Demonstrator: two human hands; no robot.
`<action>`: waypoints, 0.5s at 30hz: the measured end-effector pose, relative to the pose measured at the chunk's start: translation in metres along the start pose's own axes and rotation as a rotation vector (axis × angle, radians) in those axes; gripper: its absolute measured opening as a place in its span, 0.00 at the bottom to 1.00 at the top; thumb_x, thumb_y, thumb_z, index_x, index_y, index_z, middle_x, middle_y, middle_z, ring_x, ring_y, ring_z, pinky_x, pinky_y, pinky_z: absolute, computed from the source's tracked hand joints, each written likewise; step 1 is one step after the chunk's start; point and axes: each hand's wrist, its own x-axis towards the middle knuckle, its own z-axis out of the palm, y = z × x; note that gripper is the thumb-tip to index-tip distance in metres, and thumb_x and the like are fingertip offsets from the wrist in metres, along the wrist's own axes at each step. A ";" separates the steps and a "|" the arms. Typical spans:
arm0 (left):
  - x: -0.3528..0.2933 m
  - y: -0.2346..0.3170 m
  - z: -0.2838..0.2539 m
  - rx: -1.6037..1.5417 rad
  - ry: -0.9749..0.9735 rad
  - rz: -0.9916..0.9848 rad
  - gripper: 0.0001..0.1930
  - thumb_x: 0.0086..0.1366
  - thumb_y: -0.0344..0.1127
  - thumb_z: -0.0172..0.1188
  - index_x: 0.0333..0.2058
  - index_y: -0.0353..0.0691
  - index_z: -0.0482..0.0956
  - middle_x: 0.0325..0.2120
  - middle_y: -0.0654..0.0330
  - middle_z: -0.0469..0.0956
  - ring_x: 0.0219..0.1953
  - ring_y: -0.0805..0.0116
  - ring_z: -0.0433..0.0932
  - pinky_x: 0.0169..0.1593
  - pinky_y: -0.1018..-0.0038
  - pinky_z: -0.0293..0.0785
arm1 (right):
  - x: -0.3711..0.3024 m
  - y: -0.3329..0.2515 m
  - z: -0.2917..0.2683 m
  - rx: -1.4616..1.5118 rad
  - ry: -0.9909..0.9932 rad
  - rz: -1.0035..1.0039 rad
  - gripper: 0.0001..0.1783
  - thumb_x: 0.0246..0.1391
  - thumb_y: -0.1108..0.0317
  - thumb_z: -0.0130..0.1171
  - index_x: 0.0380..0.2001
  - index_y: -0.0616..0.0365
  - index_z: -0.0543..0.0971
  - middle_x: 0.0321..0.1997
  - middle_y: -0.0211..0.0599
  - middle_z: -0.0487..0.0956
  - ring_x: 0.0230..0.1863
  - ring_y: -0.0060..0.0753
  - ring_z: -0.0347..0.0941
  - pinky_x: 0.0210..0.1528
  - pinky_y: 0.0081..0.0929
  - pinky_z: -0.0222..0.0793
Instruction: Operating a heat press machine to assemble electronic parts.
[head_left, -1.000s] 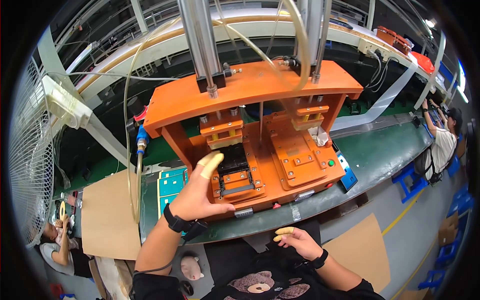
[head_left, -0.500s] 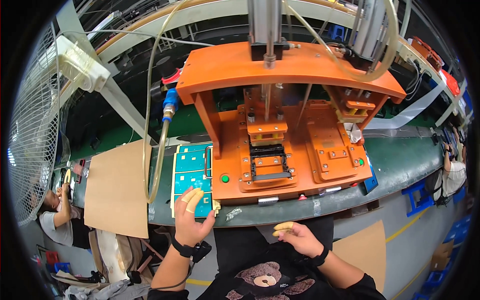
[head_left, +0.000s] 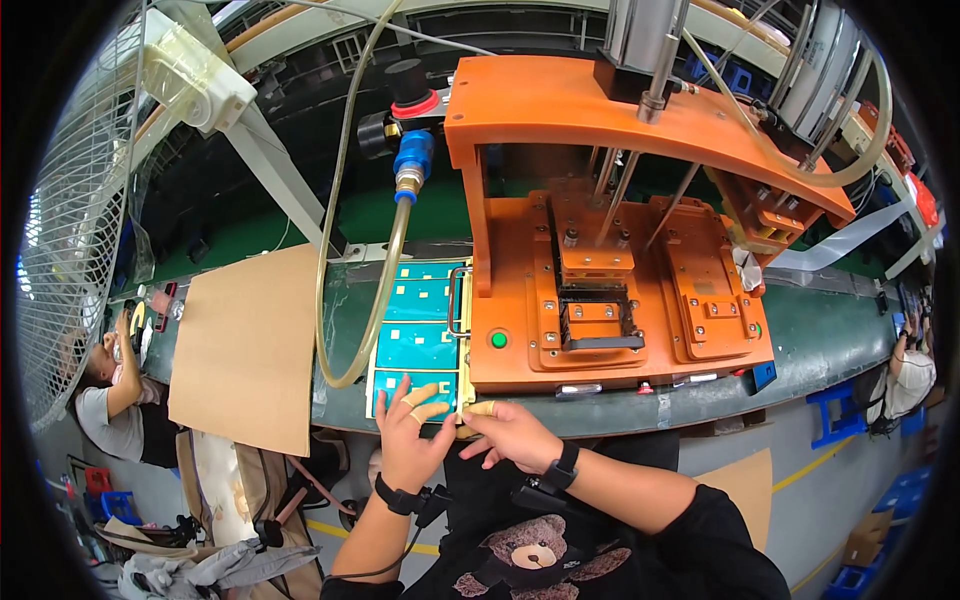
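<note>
My left hand (head_left: 408,446) has its fingers spread over the near end of a teal sheet panel (head_left: 415,345) with small pale squares and a cream border. Yellow finger cots cover some of its fingers. My right hand (head_left: 518,438) meets it at the panel's near right corner, thumb and forefinger drawn together there; anything between them is too small to make out. Beside the panel stands an orange two-station press (head_left: 640,375). A black frame-shaped part (head_left: 603,342) sits in its left fixture, below the raised pressing head.
A clear hose (head_left: 385,310) loops down from a blue fitting (head_left: 413,160) near the panel. Brown cardboard (head_left: 245,350) lies to the left, near a fan (head_left: 75,230). A green button (head_left: 499,340) is on the press's front left. Other people sit at far left and far right.
My right hand has come left to join my left hand at the panel's near corner. The view has shifted, so the press appears farther right.
</note>
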 end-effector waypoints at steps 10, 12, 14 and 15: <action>0.050 -0.136 -0.075 -0.148 0.406 -0.586 0.12 0.67 0.38 0.59 0.37 0.31 0.81 0.34 0.59 0.81 0.36 0.71 0.77 0.44 0.71 0.72 | 0.018 0.003 0.004 0.064 0.147 -0.042 0.13 0.62 0.65 0.57 0.43 0.64 0.75 0.36 0.33 0.79 0.30 0.25 0.79 0.28 0.19 0.77; 0.049 -0.173 -0.110 -0.157 0.532 -0.559 0.13 0.69 0.38 0.57 0.37 0.31 0.80 0.33 0.60 0.80 0.37 0.71 0.77 0.44 0.71 0.72 | 0.019 0.006 0.002 0.094 0.133 -0.054 0.13 0.62 0.65 0.57 0.42 0.63 0.76 0.36 0.32 0.78 0.30 0.25 0.79 0.29 0.20 0.77; 0.035 -0.173 -0.130 -0.354 0.593 -0.514 0.13 0.70 0.39 0.55 0.40 0.32 0.79 0.36 0.59 0.80 0.39 0.71 0.77 0.45 0.71 0.72 | 0.011 0.013 -0.006 0.101 0.063 -0.089 0.14 0.61 0.66 0.59 0.45 0.63 0.75 0.36 0.31 0.78 0.30 0.24 0.78 0.31 0.20 0.77; 0.022 -0.171 -0.139 -0.600 0.619 -0.487 0.14 0.70 0.40 0.55 0.41 0.32 0.78 0.38 0.59 0.79 0.40 0.70 0.76 0.46 0.72 0.72 | -0.001 0.018 -0.009 -0.102 0.062 -0.225 0.16 0.59 0.64 0.61 0.45 0.64 0.76 0.35 0.31 0.78 0.30 0.23 0.77 0.32 0.20 0.75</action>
